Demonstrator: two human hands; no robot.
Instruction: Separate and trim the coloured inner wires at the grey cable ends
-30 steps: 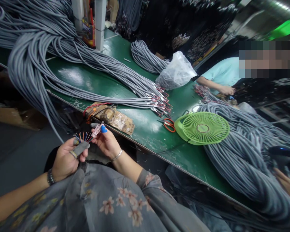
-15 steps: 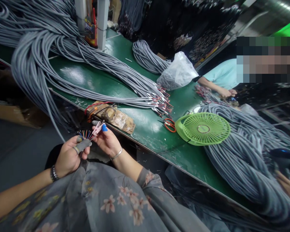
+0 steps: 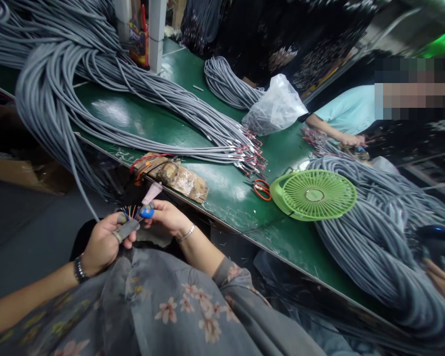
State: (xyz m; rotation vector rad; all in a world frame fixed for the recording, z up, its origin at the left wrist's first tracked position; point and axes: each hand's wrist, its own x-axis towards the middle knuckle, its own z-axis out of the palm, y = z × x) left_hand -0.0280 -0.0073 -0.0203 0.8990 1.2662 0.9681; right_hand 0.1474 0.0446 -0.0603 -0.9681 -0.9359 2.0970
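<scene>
My left hand [image 3: 104,242] is closed round the end of a grey cable [image 3: 128,227], low in the picture over my lap. Thin coloured wires [image 3: 130,212] fan out of the cable's stripped end. My right hand [image 3: 168,217] is closed too, pinching among those wires with a blue-capped fingertip [image 3: 147,213]; a small pink tool [image 3: 152,193] sticks up above it. Both hands meet just in front of the green table's near edge [image 3: 222,225].
A big bundle of grey cables [image 3: 96,84] crosses the table, its red-wired ends [image 3: 250,153] near the middle. A taped brown block [image 3: 178,178], orange scissors [image 3: 261,189], a green fan [image 3: 315,194], a plastic bag [image 3: 276,106]. Another person's hand [image 3: 350,140] works at the right.
My right hand has turned and dropped closer to the left hand, its blue-capped finger now down on the fanned wires. The left hand holds the cable end in about the same place.
</scene>
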